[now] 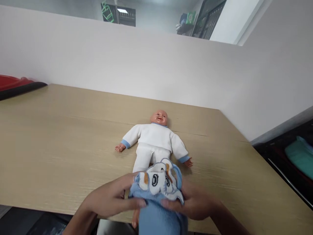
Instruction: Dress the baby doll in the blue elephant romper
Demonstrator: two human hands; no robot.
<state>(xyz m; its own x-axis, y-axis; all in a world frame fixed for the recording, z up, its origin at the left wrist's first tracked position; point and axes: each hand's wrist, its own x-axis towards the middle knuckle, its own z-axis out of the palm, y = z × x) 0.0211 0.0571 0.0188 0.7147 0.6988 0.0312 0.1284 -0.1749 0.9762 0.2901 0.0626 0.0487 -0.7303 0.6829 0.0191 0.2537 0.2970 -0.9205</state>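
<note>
Between my hands is a light blue fleece baby garment [162, 215]. It has a white patch with an embroidered animal face and a blue strap or loop at its upper right. My left hand [114, 197] grips the garment's left side, thumb on the front. On the right side my right hand [195, 199] holds it the same way. A baby doll [156, 133] lies face up beyond the garment, dressed in a white top and white trousers with blue cuffs. The garment hides most of the doll's lower legs; one bare foot shows below my left hand.
The wooden table [61, 137] meets a white wall [122, 65] at the back, with a window opening above. A red object with a black edge [17, 85] is at the far left. Green cloth [299, 156] lies on something dark to the right.
</note>
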